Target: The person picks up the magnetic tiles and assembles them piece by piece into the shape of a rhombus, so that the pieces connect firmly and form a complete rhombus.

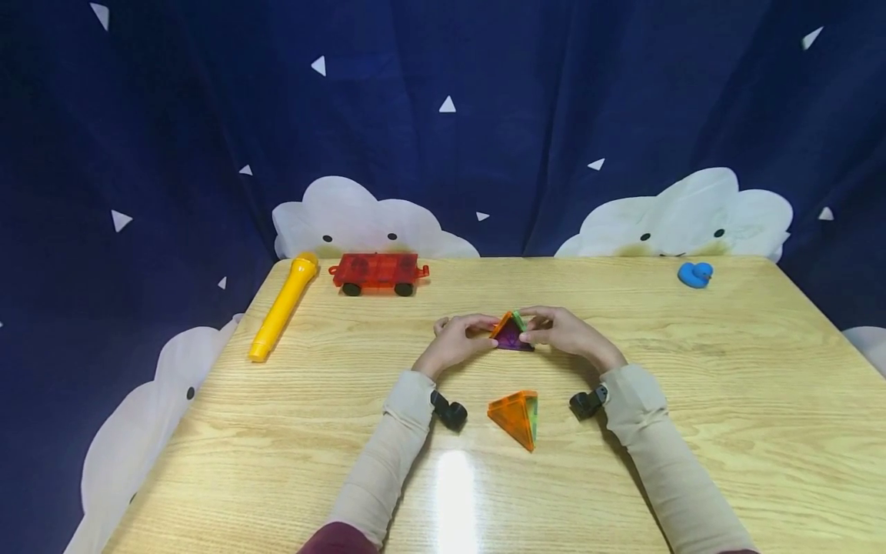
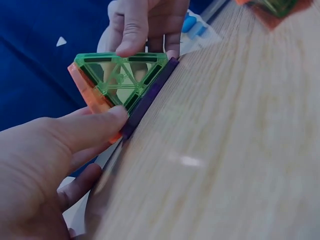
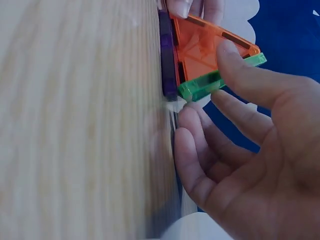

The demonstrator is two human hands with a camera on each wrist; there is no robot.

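Three see-through triangular magnetic tiles lean together in a small tent shape at the middle of the table. A purple tile (image 1: 514,338) lies at the bottom. An orange tile (image 3: 197,45) slopes up on the left side and a green tile (image 2: 119,77) on the right, their upper edges meeting. My left hand (image 1: 460,340) pinches the orange tile between thumb and fingers. From the other side my right hand (image 1: 567,332) pinches the green tile, thumb on its inner face in the right wrist view. Nearer to me sits an orange and green tile pyramid (image 1: 512,419).
A red toy wagon (image 1: 377,271) on black wheels stands at the table's back left, beside a yellow toy microphone (image 1: 282,312). Toward the back right is a blue toy duck (image 1: 695,275). Behind the wooden table (image 1: 727,431) hangs a dark blue curtain (image 1: 498,154).
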